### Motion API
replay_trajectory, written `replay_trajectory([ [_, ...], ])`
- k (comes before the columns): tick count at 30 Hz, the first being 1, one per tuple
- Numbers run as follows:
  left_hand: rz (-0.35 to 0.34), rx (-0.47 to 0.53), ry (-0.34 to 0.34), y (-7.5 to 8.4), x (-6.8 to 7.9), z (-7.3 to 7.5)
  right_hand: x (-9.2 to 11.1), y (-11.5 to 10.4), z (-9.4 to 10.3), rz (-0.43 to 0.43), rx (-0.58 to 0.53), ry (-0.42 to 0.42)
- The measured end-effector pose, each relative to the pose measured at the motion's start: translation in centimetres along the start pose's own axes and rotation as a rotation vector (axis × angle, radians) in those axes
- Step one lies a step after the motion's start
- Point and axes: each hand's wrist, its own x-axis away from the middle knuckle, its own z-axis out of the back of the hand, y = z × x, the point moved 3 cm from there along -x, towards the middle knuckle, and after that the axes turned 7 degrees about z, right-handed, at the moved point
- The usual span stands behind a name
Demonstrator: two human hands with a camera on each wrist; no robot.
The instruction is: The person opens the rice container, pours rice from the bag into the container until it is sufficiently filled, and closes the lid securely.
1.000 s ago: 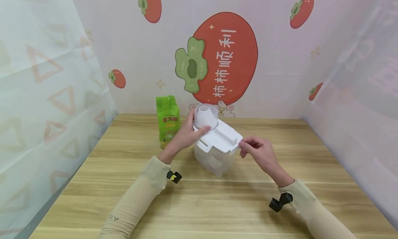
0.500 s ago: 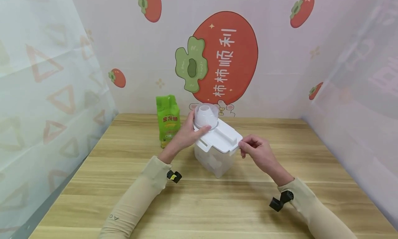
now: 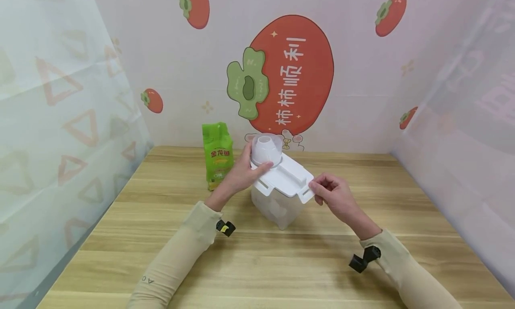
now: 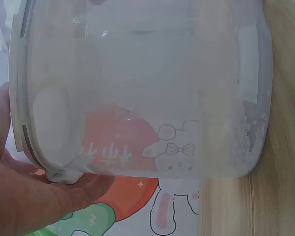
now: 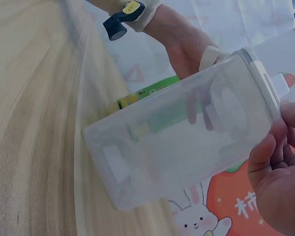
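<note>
A translucent plastic storage container (image 3: pixel 277 208) stands on the table, topped by a white lid (image 3: pixel 287 177) with a round clear cap (image 3: pixel 266 149) at its far end. My left hand (image 3: pixel 243 168) grips the lid's far left edge beside the cap, thumb on top. At the near right corner, my right hand (image 3: pixel 335 197) pinches a white lid latch (image 3: pixel 306 193) that sticks outward. Another latch (image 3: pixel 263 187) stands out on the near left side. Some small whitish grains (image 4: pixel 250 132) show at the container's bottom in the left wrist view.
A green printed bag (image 3: pixel 218 157) stands upright at the back, left of the container. Beyond the wooden table (image 3: pixel 265 268) hangs a printed backdrop (image 3: pixel 354 85), with sheets at both sides.
The near right latch, folded down against the container before, now sticks out from the lid, with my right fingers on it. My left hand has kept its grip in place.
</note>
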Motion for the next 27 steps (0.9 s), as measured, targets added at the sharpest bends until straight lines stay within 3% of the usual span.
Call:
replay_trajectory([
  [4, 0.008, -0.049, 0.005, 0.1, 0.1, 0.1, 0.0, -0.3, 0.0, -0.04, -0.023, -0.001],
  [7, 0.018, -0.149, 0.01, 0.5, 0.4, 0.4, 0.0, -0.6, -0.1, -0.054, -0.059, 0.003],
  [14, 0.077, -0.557, 0.002, 2.8, 2.2, 1.7, -0.1, -1.1, -0.2, -0.111, -0.077, -0.022],
  [19, 0.032, -0.768, 0.013, 4.4, 3.9, 2.4, -0.2, -1.0, -0.3, -0.146, -0.13, -0.051],
  [23, -0.008, -0.81, 0.034, 5.4, 4.9, 2.3, -0.1, -1.0, -0.5, -0.16, -0.177, -0.05],
  [27, 0.003, -0.801, 0.013, 6.0, 5.3, 1.9, 0.0, -0.9, -0.8, -0.182, -0.211, -0.044],
])
